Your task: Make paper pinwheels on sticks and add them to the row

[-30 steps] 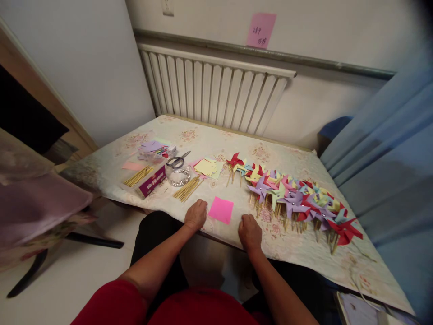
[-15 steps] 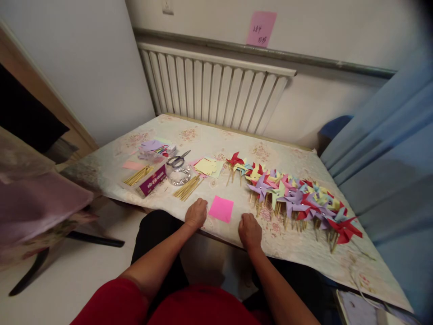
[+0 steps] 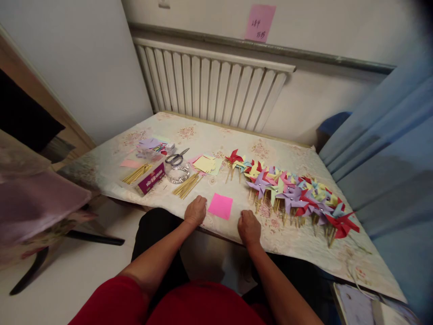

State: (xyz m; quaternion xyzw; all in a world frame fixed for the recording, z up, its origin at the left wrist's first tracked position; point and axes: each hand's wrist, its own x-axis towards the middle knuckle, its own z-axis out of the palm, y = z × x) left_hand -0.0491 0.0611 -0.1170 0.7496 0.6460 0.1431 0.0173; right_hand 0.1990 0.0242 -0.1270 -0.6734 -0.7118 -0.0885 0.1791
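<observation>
A bright pink square of paper [image 3: 220, 206] lies flat near the table's front edge, between my hands. To its left my left hand [image 3: 196, 211] rests on the edge, loosely closed with nothing in it. My right hand [image 3: 249, 227] is curled into a fist on the other side, also without anything showing in it. Neither hand touches the paper. Just beyond the left hand is a bundle of thin wooden sticks [image 3: 186, 186]. Rows of finished paper pinwheels [image 3: 292, 198] in red, purple, yellow and blue spread to the right of my right hand.
Scissors [image 3: 177, 157] lie by a clear round dish [image 3: 179, 174] of small shiny pieces. A purple box [image 3: 151, 179] holds more sticks. Yellow paper squares [image 3: 204, 165] are stacked mid-table. A radiator [image 3: 213, 85] runs behind, a blue curtain [image 3: 389, 158] hangs at right.
The view has shifted slightly. Both hands stay in place beside the pink paper, and nothing has been picked up.
</observation>
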